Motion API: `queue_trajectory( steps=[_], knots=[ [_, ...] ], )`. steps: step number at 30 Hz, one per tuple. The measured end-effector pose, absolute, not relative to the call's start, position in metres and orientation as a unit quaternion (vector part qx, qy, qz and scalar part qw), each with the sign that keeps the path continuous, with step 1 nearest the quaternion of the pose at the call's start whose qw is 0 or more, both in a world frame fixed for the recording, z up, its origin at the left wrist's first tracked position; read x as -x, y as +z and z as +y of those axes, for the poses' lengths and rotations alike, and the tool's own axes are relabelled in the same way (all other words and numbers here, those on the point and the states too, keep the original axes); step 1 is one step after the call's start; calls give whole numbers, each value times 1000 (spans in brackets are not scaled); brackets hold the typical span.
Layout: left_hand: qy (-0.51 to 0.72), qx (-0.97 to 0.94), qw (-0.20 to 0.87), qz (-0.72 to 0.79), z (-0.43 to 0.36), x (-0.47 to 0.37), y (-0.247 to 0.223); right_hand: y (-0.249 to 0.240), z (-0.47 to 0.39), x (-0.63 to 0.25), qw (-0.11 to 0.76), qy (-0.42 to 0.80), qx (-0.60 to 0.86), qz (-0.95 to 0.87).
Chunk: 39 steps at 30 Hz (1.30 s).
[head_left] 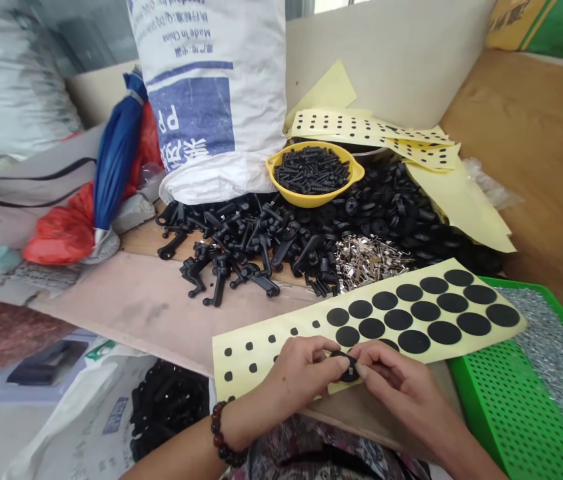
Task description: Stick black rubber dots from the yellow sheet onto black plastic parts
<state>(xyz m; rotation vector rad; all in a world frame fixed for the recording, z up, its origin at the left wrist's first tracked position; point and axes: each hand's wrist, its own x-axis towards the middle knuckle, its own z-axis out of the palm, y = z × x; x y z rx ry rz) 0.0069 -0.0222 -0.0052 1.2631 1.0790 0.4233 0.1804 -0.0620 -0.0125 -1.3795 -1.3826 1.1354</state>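
My left hand [304, 370] pinches a black round disc [347, 375] between thumb and fingers, from its left side. The fingertips of my right hand [398, 380] close on the same disc from the right. A small light spot shows near the disc's middle; fingers cover part of its rim. Right beneath lies a pale yellow backing sheet [306, 343]. Rows of black round stickers [414, 341] cover its right part, while only small black dots mark its left part.
Beyond the sheet are heaped black crank-like plastic parts [261, 243], small metal clips [368, 259] and black discs [401, 200]. A yellow bowl [311, 199] holds black screw-like pieces. At right stands a green basket [511, 400]; a white sack [216, 100] rises behind.
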Motion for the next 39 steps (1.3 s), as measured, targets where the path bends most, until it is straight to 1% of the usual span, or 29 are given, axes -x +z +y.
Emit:
queue_trajectory(
  steps=[5, 10, 16, 18, 20, 24, 26, 29, 32, 34, 35, 36, 38, 39],
  knots=[
    [231, -530, 666, 471, -25, -11, -3, -11, -64, -182, 454, 447, 557, -532],
    [273, -501, 668, 478, -29, -11, -2, -15, -70, -186, 463, 506, 542, -486],
    [311, -466, 673, 482, -34, -11, 0, -26, -75, -185, 492, 586, 536, -356],
    [319, -456, 671, 490, -37, -12, 1, -26, -75, -182, 509, 583, 536, -337],
    [322, -448, 668, 500, -39, -12, 2, -24, -76, -178, 501, 563, 541, -373],
    [332, -441, 670, 496, -45, -9, 3, -19, -77, -164, 440, 491, 555, -507],
    [330, -438, 684, 480, -49, -5, 4, -17, -78, -156, 436, 463, 545, -546],
    [298, -423, 707, 481, -55, 6, 7, -16, -82, -144, 424, 478, 495, -589],
    [255, -420, 703, 514, -61, 25, 12, -12, -88, -132, 409, 513, 445, -610],
    [215, -459, 670, 542, -63, 47, 20, -9, -90, -129, 398, 502, 434, -633],
    [188, -499, 632, 562, -64, 62, 25, -9, -91, -131, 393, 482, 442, -646],
    [153, -550, 573, 588, -64, 79, 30, -10, -90, -136, 391, 449, 458, -660],
    [83, -653, 390, 644, -66, 115, 41, -14, -86, -153, 389, 350, 502, -689],
    [59, -680, 296, 668, -66, 130, 45, -18, -84, -163, 386, 281, 520, -708]
  ],
)
